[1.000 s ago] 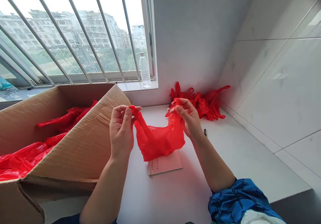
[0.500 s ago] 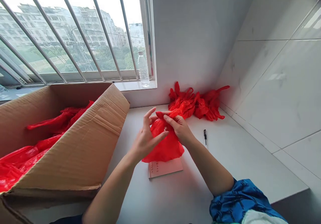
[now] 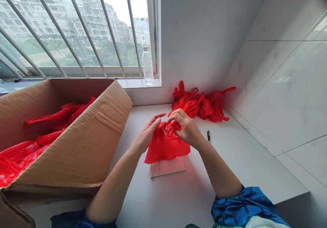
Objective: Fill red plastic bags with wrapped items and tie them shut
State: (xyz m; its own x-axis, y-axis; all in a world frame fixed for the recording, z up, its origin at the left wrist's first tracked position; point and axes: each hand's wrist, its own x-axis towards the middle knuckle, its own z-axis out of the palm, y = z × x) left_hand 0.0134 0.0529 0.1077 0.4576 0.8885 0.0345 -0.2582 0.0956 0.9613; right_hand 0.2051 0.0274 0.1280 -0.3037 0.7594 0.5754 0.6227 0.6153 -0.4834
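Observation:
Both of my hands meet over a white counter (image 3: 237, 160) on a thin red plastic bag (image 3: 166, 146). My right hand (image 3: 185, 127) is closed round the bag's gathered handles at the top. My left hand (image 3: 148, 134) pinches the same handles from the left, its forefinger stretched out. The bag's body hangs down crumpled between my wrists, above a small pale notepad (image 3: 170, 166) lying flat on the counter.
An open cardboard box (image 3: 84, 146) holding several loose red bags (image 3: 30, 149) fills the left. A pile of knotted red bags (image 3: 201, 103) lies in the far corner. A black pen (image 3: 208, 135) lies right of my hands. A water bottle (image 3: 147, 66) stands on the windowsill.
My hands were apart, stretching the bag open by its handles; they have come together and bunched the handles at the top. The view has tilted slightly.

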